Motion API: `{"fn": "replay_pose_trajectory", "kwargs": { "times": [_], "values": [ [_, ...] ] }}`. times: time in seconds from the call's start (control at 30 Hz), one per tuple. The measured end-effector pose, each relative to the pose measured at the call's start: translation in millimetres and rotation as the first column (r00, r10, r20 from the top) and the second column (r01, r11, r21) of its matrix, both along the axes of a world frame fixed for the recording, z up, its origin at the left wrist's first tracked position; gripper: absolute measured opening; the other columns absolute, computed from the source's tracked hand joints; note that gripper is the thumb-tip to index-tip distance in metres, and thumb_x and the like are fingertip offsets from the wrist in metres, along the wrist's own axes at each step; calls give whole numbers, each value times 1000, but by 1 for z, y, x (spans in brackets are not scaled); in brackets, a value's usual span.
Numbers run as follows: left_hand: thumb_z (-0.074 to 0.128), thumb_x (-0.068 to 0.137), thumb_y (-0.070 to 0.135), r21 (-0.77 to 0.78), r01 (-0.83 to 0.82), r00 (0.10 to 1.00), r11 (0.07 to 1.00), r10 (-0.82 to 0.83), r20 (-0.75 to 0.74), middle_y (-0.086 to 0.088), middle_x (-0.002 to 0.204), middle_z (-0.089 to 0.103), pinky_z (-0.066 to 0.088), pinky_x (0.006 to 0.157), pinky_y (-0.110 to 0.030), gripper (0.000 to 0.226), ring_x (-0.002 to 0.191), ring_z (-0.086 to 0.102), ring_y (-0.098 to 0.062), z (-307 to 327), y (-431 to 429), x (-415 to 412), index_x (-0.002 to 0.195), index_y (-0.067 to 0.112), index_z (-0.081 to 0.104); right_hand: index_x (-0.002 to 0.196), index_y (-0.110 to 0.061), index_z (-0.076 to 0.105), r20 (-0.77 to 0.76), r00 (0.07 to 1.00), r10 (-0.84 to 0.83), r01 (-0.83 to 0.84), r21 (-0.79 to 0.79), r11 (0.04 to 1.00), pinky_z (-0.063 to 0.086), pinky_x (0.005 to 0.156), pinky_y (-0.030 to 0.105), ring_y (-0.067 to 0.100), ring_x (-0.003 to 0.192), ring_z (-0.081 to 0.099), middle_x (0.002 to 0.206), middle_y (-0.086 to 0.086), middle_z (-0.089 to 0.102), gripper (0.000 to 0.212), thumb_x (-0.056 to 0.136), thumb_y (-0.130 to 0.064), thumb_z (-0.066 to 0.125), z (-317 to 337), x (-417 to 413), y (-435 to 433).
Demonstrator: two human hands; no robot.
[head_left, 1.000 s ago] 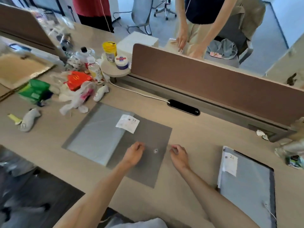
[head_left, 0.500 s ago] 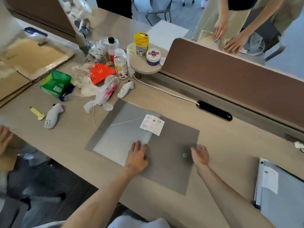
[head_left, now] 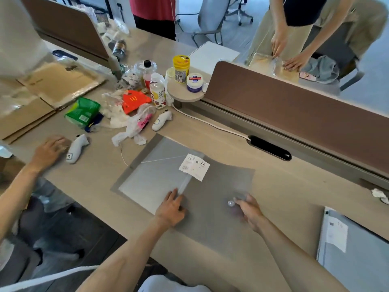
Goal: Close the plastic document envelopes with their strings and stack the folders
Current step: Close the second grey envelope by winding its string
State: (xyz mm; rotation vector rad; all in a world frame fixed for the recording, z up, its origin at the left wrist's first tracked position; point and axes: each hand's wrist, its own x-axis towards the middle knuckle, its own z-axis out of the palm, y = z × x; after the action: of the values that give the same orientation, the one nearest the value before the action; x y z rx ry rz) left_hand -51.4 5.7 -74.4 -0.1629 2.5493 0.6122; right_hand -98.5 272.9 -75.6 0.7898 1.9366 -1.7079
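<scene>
A grey translucent plastic envelope lies flat in the middle of the desk, with a white label on top. Its white string trails loose off the far left corner and across the lighter left half. My left hand presses flat on the envelope at the edge between the lighter and darker halves. My right hand is blurred, its fingertips right beside the small round button. A stack of bluish folders lies at the right edge of the desk.
Clutter fills the far left: bottles, a green packet, a red bag, plastic bags, two white controllers. Another person's hand rests by the near controller. A brown divider runs behind, with people beyond it.
My left hand slid left from beside the button to the flap edge. My right hand moved in from the envelope's right edge to the button. Another person's hand reached the controller.
</scene>
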Motion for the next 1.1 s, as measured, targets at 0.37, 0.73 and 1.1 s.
{"fn": "replay_pose_trajectory", "kwargs": {
  "times": [0.37,0.73,1.1],
  "values": [
    [52,88,28,89,-194,978,977,200,-59,-5,154,28,33,110,-37,60,138,32,-26,42,55,29,143,24,29,122,-16,57,-175,984,34,-63,-163,985,56,49,33,31,66,68,86,12,67,33,95,-1,48,65,25,51],
    [67,87,25,753,-400,722,522,686,-92,-4,126,56,54,80,-29,52,103,60,-21,146,135,22,133,14,44,119,-21,55,-454,881,135,-221,-141,965,50,48,25,18,59,66,89,5,70,34,98,-1,37,160,6,119],
    [71,81,20,834,-417,646,362,764,-8,-16,99,71,57,76,-41,25,78,66,-25,173,144,23,100,5,63,109,-20,48,-580,792,191,-159,106,982,44,59,18,9,68,55,85,-1,64,26,90,-4,53,171,-6,125]
  ]
}}
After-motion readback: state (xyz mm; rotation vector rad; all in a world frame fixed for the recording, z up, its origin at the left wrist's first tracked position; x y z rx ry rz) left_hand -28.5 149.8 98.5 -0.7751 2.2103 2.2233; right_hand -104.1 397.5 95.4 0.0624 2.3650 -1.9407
